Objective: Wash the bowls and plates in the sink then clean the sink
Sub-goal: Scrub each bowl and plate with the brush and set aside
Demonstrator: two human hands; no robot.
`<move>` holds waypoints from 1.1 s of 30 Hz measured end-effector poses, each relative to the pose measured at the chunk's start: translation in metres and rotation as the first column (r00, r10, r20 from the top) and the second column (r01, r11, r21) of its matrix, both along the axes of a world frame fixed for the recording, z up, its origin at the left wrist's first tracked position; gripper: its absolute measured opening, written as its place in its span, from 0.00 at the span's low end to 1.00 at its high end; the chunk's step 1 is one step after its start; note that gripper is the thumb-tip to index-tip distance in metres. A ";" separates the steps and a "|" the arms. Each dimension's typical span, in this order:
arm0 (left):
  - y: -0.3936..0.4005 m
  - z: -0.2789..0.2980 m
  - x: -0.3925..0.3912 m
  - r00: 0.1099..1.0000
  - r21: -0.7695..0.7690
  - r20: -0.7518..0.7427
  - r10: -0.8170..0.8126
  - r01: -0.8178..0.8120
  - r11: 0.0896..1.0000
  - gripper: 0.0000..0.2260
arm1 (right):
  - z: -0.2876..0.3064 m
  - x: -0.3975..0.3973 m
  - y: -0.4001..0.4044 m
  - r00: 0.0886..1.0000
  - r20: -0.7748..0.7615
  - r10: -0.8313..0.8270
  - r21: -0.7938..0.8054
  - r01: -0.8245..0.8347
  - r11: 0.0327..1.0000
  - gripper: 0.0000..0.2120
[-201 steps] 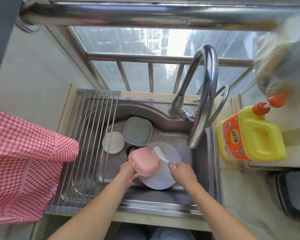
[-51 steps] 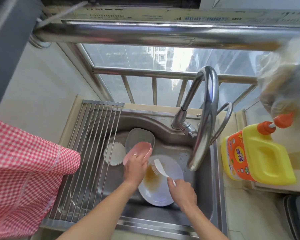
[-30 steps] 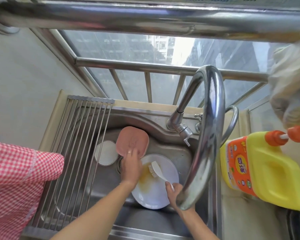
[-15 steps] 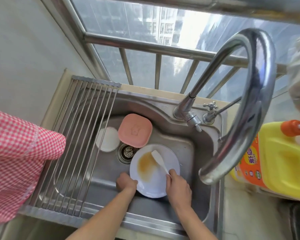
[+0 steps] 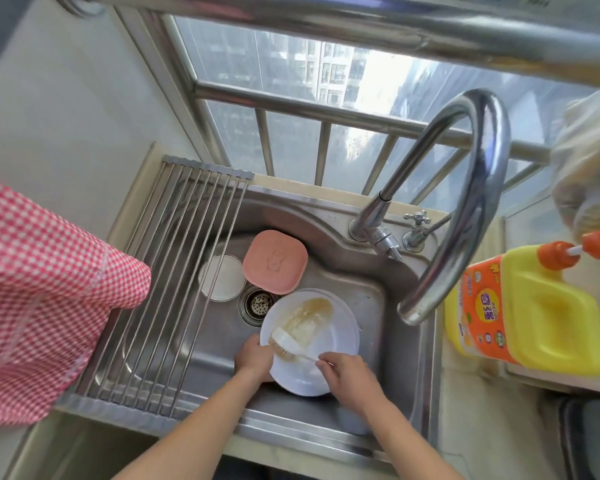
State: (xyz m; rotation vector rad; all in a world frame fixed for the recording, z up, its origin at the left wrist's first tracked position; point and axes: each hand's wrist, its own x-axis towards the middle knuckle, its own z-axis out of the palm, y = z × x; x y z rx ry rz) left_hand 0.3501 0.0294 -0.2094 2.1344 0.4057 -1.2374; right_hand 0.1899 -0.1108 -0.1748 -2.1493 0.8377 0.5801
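Early going: the left hand (image 5: 255,358) grips the stained white plate (image 5: 329,355) at the sink's (image 5: 368,296) near edge, the right hand (image 5: 347,377) pinches the brush (image 5: 288,344), and the pink dish (image 5: 275,262) and small bowl (image 5: 220,277) wait by the far wall.

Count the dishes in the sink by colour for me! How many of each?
Pink square bowl, upside down: 1
Large white round plate with brown smears: 1
Small white round dish: 1
Total: 3; a grey bowl may be hidden under the pink one.

Home kitchen, high-rise flat. Stainless steel sink (image 5: 368,303) set under a barred window (image 5: 291,98) with tower blocks outside. Left over the sink, roll-up steel drying rack (image 5: 174,271); right of it, yellow detergent jug (image 5: 534,306); dirty dishes inside.
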 end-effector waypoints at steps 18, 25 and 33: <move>0.018 0.036 0.001 0.999 -0.169 -0.053 -0.012 0.003 0.986 0.04 | 0.022 0.001 -0.002 0.910 -0.190 -0.368 -0.323 0.296 0.899 0.16; 0.016 0.027 0.004 0.998 -0.189 -0.069 -0.005 -0.008 0.982 0.12 | 0.008 0.025 0.018 0.908 -0.129 -0.398 -0.170 0.376 0.911 0.15; 0.017 0.024 0.006 0.996 -0.201 -0.093 0.010 -0.029 0.979 0.12 | 0.006 0.017 0.005 0.992 -0.042 -0.121 0.197 0.127 0.972 0.18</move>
